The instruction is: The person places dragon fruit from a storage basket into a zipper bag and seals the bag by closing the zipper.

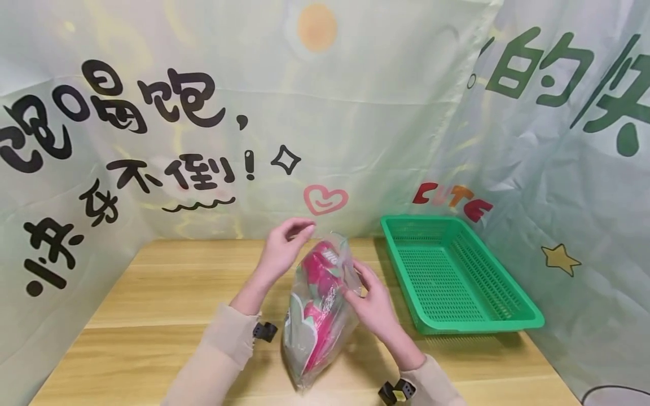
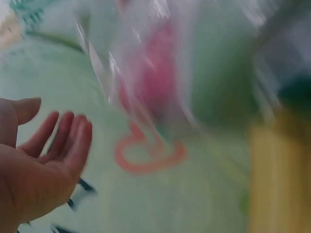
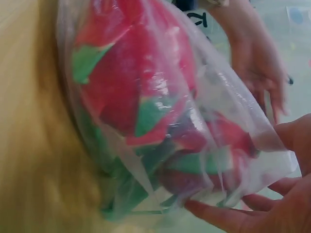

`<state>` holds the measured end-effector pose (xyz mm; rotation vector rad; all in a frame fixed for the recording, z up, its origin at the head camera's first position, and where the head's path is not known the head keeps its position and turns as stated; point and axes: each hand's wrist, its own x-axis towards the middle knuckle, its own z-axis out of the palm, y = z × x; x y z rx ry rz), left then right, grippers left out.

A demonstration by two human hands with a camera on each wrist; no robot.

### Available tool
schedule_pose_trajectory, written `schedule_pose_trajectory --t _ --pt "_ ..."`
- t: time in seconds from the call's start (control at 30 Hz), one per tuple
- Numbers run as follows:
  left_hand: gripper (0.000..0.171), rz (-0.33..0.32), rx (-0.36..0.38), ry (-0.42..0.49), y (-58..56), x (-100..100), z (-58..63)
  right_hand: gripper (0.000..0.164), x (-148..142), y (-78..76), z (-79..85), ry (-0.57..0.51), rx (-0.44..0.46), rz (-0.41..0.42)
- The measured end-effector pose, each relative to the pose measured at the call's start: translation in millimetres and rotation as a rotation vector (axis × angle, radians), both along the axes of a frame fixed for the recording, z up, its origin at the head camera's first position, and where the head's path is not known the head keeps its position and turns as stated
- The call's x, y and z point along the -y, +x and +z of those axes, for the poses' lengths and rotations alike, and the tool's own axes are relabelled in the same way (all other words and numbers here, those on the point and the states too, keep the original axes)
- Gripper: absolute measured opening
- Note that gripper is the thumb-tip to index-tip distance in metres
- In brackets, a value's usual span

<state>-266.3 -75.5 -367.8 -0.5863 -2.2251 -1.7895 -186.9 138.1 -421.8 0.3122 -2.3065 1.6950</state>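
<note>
A clear plastic bag (image 1: 325, 316) stands tilted on the wooden table, with pink-red and green pieces that look like dragon fruits (image 3: 121, 87) showing through it. My right hand (image 1: 374, 301) grips the bag's right side, thumb and fingers bent around the film in the right wrist view. Up by the bag's top left, my left hand (image 1: 284, 248) hovers apart from it, fingers loosely bent and holding nothing. The left wrist view shows the same palm (image 2: 48, 170) beside the blurred bag (image 2: 150, 73).
To the right stands a green plastic basket (image 1: 457, 324) with slotted walls, nothing inside it. Printed cloth (image 1: 355, 135) hangs behind and along both sides of the wooden table (image 1: 178, 293). Small black devices (image 1: 265, 331) sit at both wrists.
</note>
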Motion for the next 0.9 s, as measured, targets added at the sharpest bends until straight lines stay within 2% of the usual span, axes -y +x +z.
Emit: schedule_pose_trajectory --t 0.07,0.13,0.2,0.27,0.33,0.43,0.53,0.6,0.73,0.83,0.9 --pt "0.043 0.043 0.071 -0.068 -8.3 13.6 -13.7 0.064 -2.9 -2.1 -3.5 -0.030 0.045 -0.012" --pt "0.052 0.026 0.173 -0.160 -14.1 23.9 -27.8 0.062 -6.5 -5.0 -6.1 -0.055 0.088 -0.034" --pt "0.061 -0.031 0.286 -0.246 -18.1 31.1 -42.0 0.059 -9.3 -8.5 -6.9 -0.098 0.136 -0.057" --pt "0.065 -0.139 0.387 -0.270 -21.1 35.5 -56.0 0.057 -11.7 -12.4 -7.0 -0.156 0.185 -0.066" --pt "0.067 -0.270 0.480 -0.235 -22.6 38.4 -67.5 0.055 -13.2 -16.5 -8.1 -0.212 0.229 -0.068" --pt "0.064 -0.438 0.594 -0.120 -23.2 40.2 -80.5 0.053 -13.4 -21.9 -10.6 -0.267 0.266 -0.039" --pt "0.064 -0.485 0.649 -0.009 -22.1 39.8 -86.4 0.054 -11.7 -26.9 -13.0 -0.268 0.270 -0.010" --pt "0.066 -0.454 0.657 0.046 -21.1 38.8 -88.0 0.056 -9.7 -30.3 -14.0 -0.261 0.267 0.005" --pt "0.070 -0.351 0.653 0.122 -16.1 37.4 -85.5 0.058 -2.8 -35.7 -14.0 -0.273 0.270 0.049" --pt "0.076 -0.238 0.634 0.149 -7.9 36.0 -77.1 0.049 4.0 -39.4 -14.1 -0.264 0.249 0.099" --pt "0.083 -0.152 0.602 0.130 -0.5 35.6 -68.5 0.045 9.0 -41.8 -14.1 -0.258 0.225 0.153"
